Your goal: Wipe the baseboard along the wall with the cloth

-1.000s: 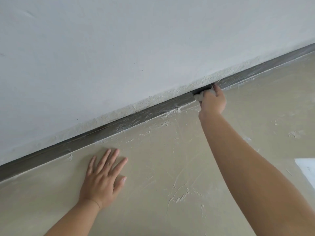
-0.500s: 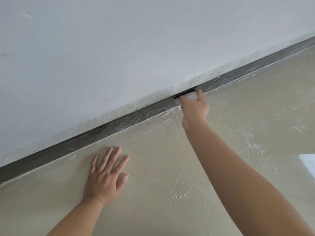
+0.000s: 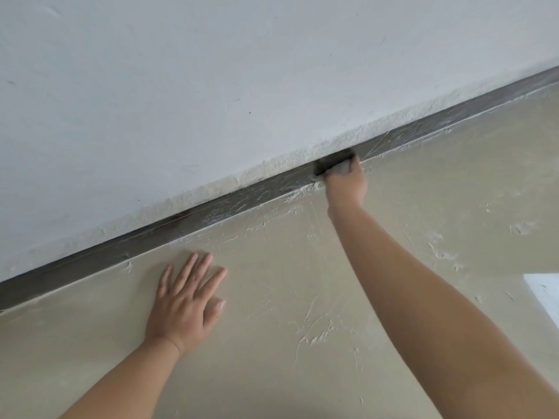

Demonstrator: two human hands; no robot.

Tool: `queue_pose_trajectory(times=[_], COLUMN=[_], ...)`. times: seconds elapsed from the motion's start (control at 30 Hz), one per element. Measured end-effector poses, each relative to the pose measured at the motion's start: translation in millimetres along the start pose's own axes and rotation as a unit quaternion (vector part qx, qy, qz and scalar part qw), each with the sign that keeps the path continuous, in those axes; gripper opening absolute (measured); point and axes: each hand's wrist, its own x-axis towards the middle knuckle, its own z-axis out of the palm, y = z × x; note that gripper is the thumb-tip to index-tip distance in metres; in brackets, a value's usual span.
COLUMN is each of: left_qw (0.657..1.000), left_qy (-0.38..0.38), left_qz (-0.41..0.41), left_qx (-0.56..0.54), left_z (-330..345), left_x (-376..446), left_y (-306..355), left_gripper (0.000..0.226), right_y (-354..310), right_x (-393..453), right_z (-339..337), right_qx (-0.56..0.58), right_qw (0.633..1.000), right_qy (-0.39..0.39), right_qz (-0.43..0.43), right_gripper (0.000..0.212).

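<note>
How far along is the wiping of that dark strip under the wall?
Midway at best. The right hand presses the cloth against the baseboard partway along it; the left hand rests flat on the floor. White smears show on the strip both sides of the cloth, so no stretch looks finished.

light: even, soft daylight — shadows faint | blur: right hand (image 3: 346, 184) smeared | edges: wide-angle bend

Baseboard (image 3: 211, 211) between wall (image 3: 211, 86), floor (image 3: 272, 297)

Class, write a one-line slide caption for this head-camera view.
Right hand presses a cloth against the dark baseboard while the left hand rests flat on the floor.
</note>
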Motion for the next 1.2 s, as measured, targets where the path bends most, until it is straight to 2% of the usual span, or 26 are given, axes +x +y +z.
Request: queue_pose_trajectory(times=[0.13,0.2,0.3,0.47,0.5,0.53,0.7,0.83,0.93,1.0,1.1,1.2], left_qw=[1.000,1.000,1.000,0.999,0.999,0.999,0.999,0.999,0.998,0.998,0.998,0.997], left_qy=[-0.004,0.001,0.010,0.024,0.027,0.030,0.037,0.031,0.029,0.030,0.030,0.035], left_qz=[0.000,-0.003,-0.004,-0.006,-0.013,-0.018,-0.028,-0.032,-0.047,-0.056,-0.059,-0.065], left_qx=[0.004,0.006,0.010,0.021,0.020,0.020,0.027,0.027,0.016,0.009,0.005,0.006], left_z=[-1,0,0,-5,-6,-7,-12,-14,-13,-11,-9,-8], left_x=[0,-1,0,0,-3,-7,-32,-35,-30,-27,-24,-25], left_y=[0,-1,-1,3,2,0,-21,-29,-26,-22,-17,-13], left_gripper=[0.055,0.054,0.053,0.051,0.051,0.051,0.050,0.052,0.052,0.052,0.052,0.052], right_y=[7,-1,-18,-31,-32,-28,-4,9,9,1,-18,-34], right_x=[-37,-46,-50,-39,-42,-44,-86,-115,-123,-115,-91,-66], right_z=[23,21,6,-3,1,7,53,80,75,62,33,8], right_qx=[0.000,0.013,0.051,0.034,0.013,0.001,-0.069,-0.047,-0.044,-0.017,0.024,0.032], right_qw=[0.998,0.998,0.998,0.998,0.998,0.999,0.997,0.993,0.989,0.993,0.999,0.999], right_qy=[-0.065,-0.065,-0.020,0.035,0.037,0.036,-0.040,-0.107,-0.136,-0.118,-0.044,0.029], right_qz=[0.007,0.002,-0.028,-0.038,-0.042,-0.036,-0.001,0.031,0.032,0.023,0.006,-0.015], right_gripper=[0.073,0.076,0.073,0.062,0.041,0.060,0.065,0.073,0.072,0.075,0.075,0.062])
